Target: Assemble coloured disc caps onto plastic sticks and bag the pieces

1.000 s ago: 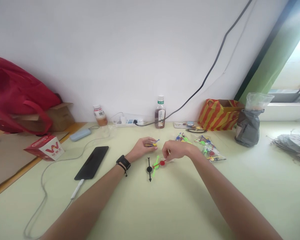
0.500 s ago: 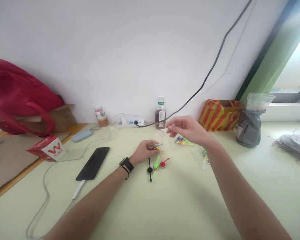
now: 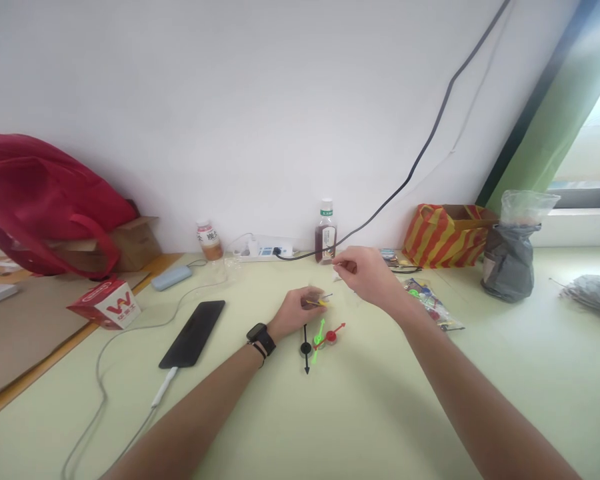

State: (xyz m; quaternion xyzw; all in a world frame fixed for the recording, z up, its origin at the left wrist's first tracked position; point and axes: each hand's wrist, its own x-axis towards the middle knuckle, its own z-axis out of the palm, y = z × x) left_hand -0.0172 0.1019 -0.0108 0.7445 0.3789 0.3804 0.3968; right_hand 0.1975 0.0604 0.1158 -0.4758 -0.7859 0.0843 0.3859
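One black spinner, one green spinner and one red spinner lie on the table in front of you, well in from its left edge. The red arrow's tail crosses the green one; the black lies just beside them, on the left. Your left hand is clamped on a yellow piece, a blue tip showing next to it, just beyond the spinners toward the far edge. Your right hand hangs farther toward that edge, thumb and fingertips drawn together; whether they pinch something small, you cannot tell. Past your right forearm, which partly hides it, lies a clear bag of coloured parts. One bottle stands at the far edge, and a phone lies nearer the left edge.
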